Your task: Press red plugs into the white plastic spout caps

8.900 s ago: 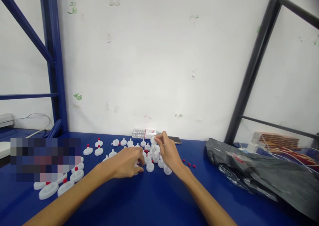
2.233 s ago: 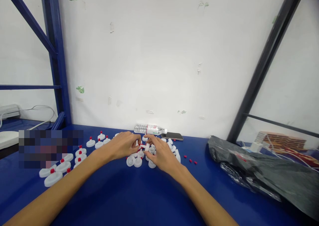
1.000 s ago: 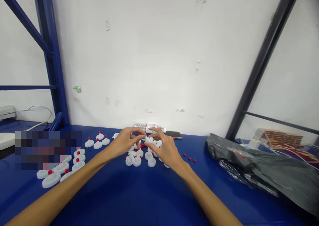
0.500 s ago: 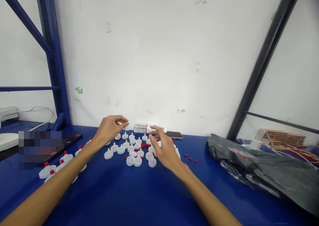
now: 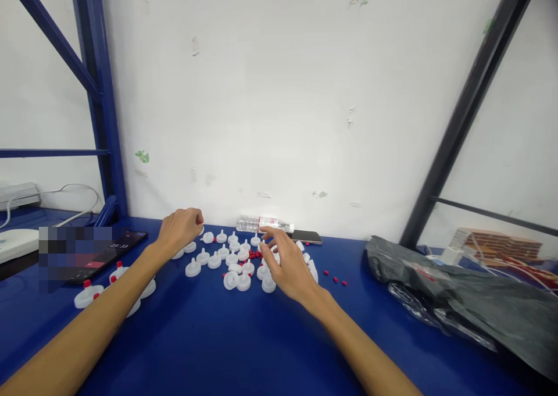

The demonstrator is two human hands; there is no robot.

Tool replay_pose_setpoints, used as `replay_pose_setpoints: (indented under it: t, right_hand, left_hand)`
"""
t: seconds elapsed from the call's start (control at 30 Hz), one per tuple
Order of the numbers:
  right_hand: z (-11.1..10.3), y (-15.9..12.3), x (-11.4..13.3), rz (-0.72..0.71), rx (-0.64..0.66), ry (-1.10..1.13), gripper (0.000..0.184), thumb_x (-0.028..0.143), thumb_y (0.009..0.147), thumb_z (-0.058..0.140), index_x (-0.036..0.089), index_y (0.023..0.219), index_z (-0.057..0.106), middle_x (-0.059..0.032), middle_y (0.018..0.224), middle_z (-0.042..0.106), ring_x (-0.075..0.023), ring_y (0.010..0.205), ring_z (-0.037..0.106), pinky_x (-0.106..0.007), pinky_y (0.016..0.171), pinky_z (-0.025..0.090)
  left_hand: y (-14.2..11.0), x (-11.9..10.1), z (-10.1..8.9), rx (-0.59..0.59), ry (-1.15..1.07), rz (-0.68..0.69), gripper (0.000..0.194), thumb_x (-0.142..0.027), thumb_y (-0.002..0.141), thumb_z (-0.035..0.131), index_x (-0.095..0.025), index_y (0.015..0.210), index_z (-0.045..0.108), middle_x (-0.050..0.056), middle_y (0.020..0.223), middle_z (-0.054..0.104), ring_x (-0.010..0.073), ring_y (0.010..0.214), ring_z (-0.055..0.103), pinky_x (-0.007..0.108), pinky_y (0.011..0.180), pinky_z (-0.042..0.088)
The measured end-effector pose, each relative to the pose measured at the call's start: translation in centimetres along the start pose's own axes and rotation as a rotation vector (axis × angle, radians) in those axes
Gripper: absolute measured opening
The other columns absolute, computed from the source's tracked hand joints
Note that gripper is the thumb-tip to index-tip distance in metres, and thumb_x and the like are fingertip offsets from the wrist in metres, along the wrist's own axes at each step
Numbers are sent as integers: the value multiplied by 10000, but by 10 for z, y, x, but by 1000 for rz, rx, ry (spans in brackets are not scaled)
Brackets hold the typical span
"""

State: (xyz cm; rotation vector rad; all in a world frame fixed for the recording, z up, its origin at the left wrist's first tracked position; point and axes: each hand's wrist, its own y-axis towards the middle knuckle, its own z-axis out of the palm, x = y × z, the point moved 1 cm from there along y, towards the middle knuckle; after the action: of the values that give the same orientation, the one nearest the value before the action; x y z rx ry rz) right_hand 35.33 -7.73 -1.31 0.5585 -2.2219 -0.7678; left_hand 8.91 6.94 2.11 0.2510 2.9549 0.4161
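Observation:
Several white plastic caps (image 5: 236, 261) lie in a loose heap on the blue table (image 5: 244, 343), with small red plugs (image 5: 254, 255) among them. My left hand (image 5: 180, 231) is curled at the heap's left end, fingers closed round a white cap that is mostly hidden. Over the right side of the heap hovers my right hand (image 5: 288, 263), fingers spread, with nothing in it. Caps fitted with red plugs (image 5: 89, 295) stand in a group at the far left.
A water bottle (image 5: 261, 224) and a phone (image 5: 307, 237) lie by the wall behind the heap. Loose red plugs (image 5: 338, 280) sit to the right. A black plastic bag (image 5: 457, 303) fills the right side. A dark phone (image 5: 111, 249) lies left, near the blue frame post (image 5: 98, 93).
My hands, together over the heap a second ago, have parted. The left hand carried a cap leftward and lowered it toward the table. The right hand stays open over the heap.

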Motion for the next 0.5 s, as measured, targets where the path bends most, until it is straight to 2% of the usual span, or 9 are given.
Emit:
replay_pose_setpoints:
  t: [0.2, 0.37, 0.5]
  right_hand:
    - [1, -1, 2, -8, 38, -18, 351, 267, 1068, 476, 268, 1417, 511, -89, 1225, 648, -208, 928, 686, -388, 838, 565]
    - [1, -1, 3, -7, 53, -27, 360, 266, 1065, 480, 269, 1424, 505, -82, 1236, 649, -206, 929, 696, -387, 843, 566]
    - [0, -1, 3, -9, 59, -31, 354, 269, 1071, 471, 262, 1423, 503, -85, 1245, 648, -205, 929, 699, -390, 853, 564]
  left_hand:
    - [-4, -2, -2, 36, 50, -2, 318, -412, 984, 653, -167, 1186, 669, 75, 1175, 702, 215, 1038, 688, 432, 902, 592]
    - [-10, -10, -13, 32, 85, 5, 328, -418, 989, 643, -168, 1200, 663, 76, 1182, 699, 217, 1043, 686, 438, 908, 589]
    - [-14, -10, -23, 113, 134, 5, 324, -424, 985, 646, -166, 1179, 669, 72, 1160, 704, 214, 1028, 689, 432, 899, 589]
